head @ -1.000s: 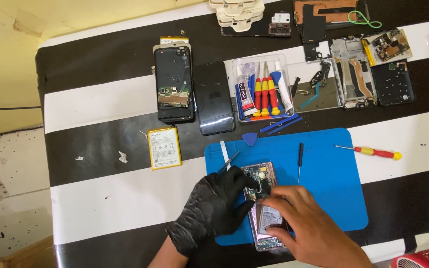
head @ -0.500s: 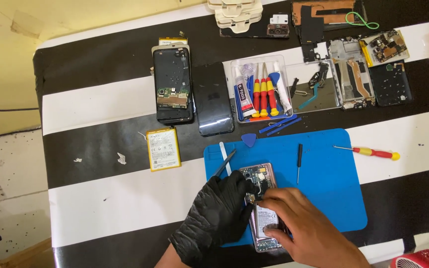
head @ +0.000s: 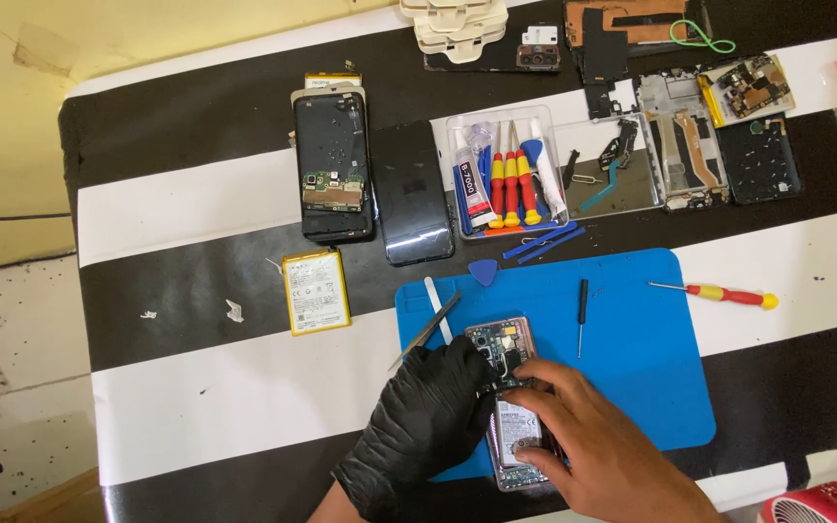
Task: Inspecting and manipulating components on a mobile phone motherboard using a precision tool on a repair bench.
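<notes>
Where our hands meet on the blue mat (head: 632, 358), we list: opened phone (head: 508, 402), back off, its white-labelled battery just under our bare right hand (head: 601, 447), whose curled fingers press its middle. Left hand (head: 428, 426), black-gloved, grips the phone's left edge and holds tweezers (head: 426, 331). Up-left of the glove lies a yellow-edged battery (head: 316, 291); above, a white glue tube (head: 469, 184) in a clear tray (head: 506, 174).

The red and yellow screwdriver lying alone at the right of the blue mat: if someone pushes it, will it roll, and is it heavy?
The screwdriver has a rounded handle and thin shaft, so it would probably roll sideways on the flat striped tablecloth. It looks slim and small, so likely light. Its rigid shaft should not bend when lifted.
</notes>
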